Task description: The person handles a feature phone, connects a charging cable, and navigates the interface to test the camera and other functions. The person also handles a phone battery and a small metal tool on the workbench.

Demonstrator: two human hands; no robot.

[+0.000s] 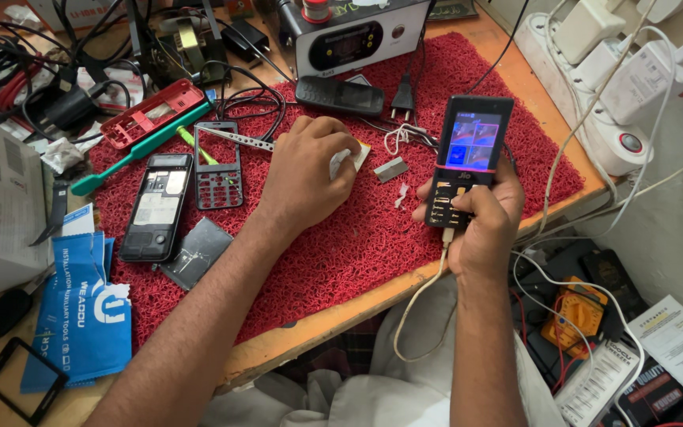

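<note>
Keypad phone (pixel 465 162), black with a lit blue screen, stood upright in our right hand (pixel 480 225), whose fingers (pixel 468 202) were clenched around its lower half, the thumb pressed on the keys. We held it above the right part of the red mat (pixel 341 253), and a white cable (pixel 420 304) ran from its bottom edge down past the bench (pixel 318 336) edge. Our left hand (pixel 307 178) rested knuckles-up on the middle of the mat, its fingers curled tight on a small white cloth (pixel 343 160) pressed to the mat.

Just right of that hand lay a small grey metal piece (pixel 390 169) and a white scrap (pixel 401 195). To its left we saw an opened black phone body (pixel 156 207), an empty keypad frame (pixel 218 164), a grey flat plate (pixel 197 251), metal tweezers (pixel 243 139), a green-handled brush (pixel 136 150) and a red phone shell (pixel 152 113). Behind the hand sat another black phone (pixel 339 96) and a grey box with a dark oval display (pixel 349 35). At the far left lay a blue tool packet (pixel 81 308) and a black screen frame (pixel 24 379). A white power strip (pixel 594 71) crowded with chargers lay at the right, and a yellow multimeter (pixel 575 316) sat below the bench.
</note>
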